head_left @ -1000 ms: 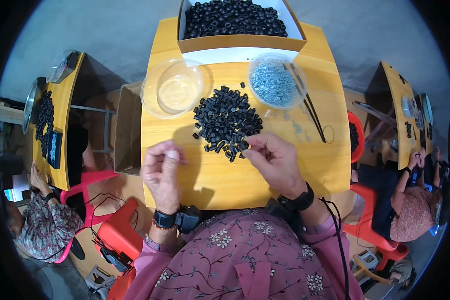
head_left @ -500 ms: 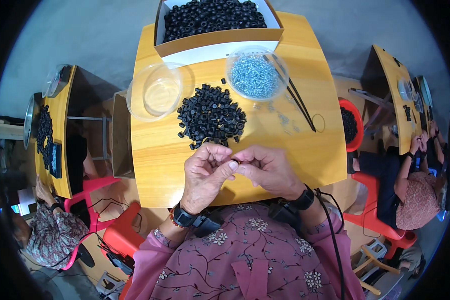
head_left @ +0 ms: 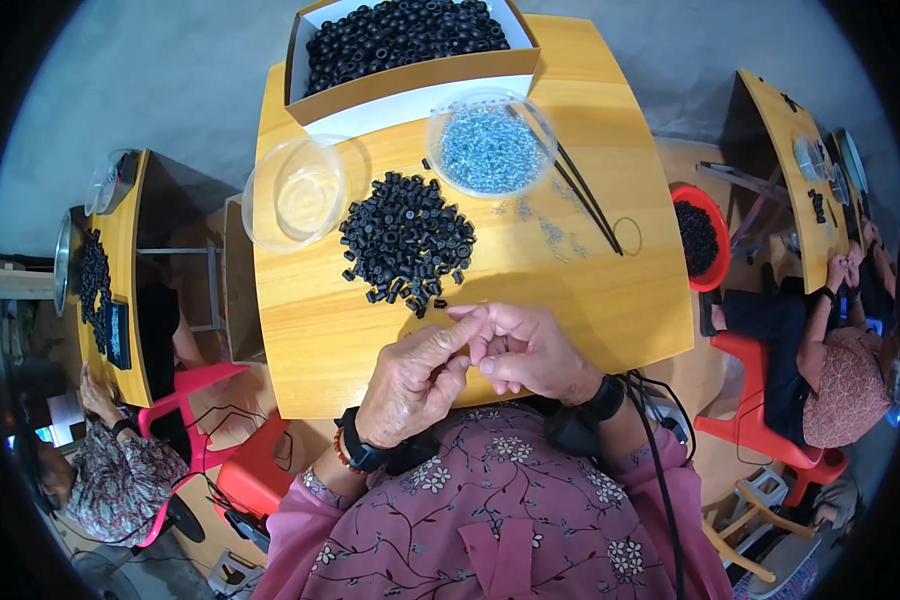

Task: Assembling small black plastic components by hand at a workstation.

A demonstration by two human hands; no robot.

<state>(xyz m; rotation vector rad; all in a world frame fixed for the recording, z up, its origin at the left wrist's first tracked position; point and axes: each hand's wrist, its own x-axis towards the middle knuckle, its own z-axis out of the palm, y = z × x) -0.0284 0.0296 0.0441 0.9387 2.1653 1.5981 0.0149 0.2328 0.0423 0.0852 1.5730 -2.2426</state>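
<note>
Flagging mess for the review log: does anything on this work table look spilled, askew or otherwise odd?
Only small things. A few tiny silvery parts lie scattered on the wooden table outside their clear bowl, and some black pieces have strayed from the black pile. Nothing looks damaged.

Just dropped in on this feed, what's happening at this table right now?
A person seated at a wooden table has the left hand and right hand pressed together at its near edge, fingertips working on something too small to make out. Just beyond the hands lies a pile of small black parts. Farther back stand an empty clear bowl, a clear bowl of small silvery pieces and a cardboard box of black parts. Other people sit at neighbouring tables.
</note>
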